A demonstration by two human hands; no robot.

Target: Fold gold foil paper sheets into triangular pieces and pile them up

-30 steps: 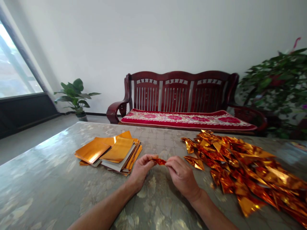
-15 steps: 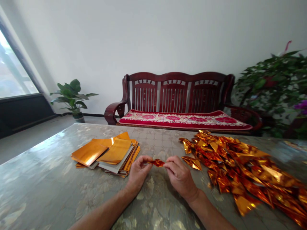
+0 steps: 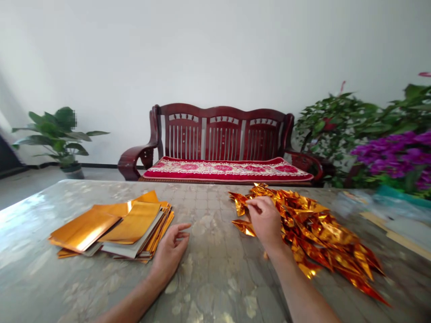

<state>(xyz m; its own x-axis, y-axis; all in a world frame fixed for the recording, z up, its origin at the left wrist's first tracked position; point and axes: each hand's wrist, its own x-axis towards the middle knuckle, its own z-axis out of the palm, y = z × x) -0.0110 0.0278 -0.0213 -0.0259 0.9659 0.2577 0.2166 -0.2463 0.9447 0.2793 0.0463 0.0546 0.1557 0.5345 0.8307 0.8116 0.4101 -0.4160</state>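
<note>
My right hand (image 3: 266, 223) is over the left part of a heap of folded gold foil paper pieces (image 3: 305, 215), thumb and fingers pinched together. Whatever lies in that pinch is hidden among the shiny folds. Just left of those fingertips is a pointed folded piece (image 3: 239, 204), and another folded piece (image 3: 244, 227) lies closer to me. My left hand (image 3: 171, 246) is low over the table, fingers apart and holding nothing. Beside it, on the left, lies an uneven stack of flat gold foil paper sheets (image 3: 131, 224), some showing grey undersides.
The table (image 3: 215, 278) has a patterned, glossy cover. Clear plastic and card-like sheets (image 3: 407, 224) lie at its right. Beyond it stands a dark red wooden bench (image 3: 222, 134) with a red floral cushion, between a potted plant (image 3: 63, 139) and purple flowers (image 3: 397, 154).
Both hands were pinching one folded foil piece between them. Now my left hand has let go and opened, while my right hand has moved right to the heap. The view has turned right.
</note>
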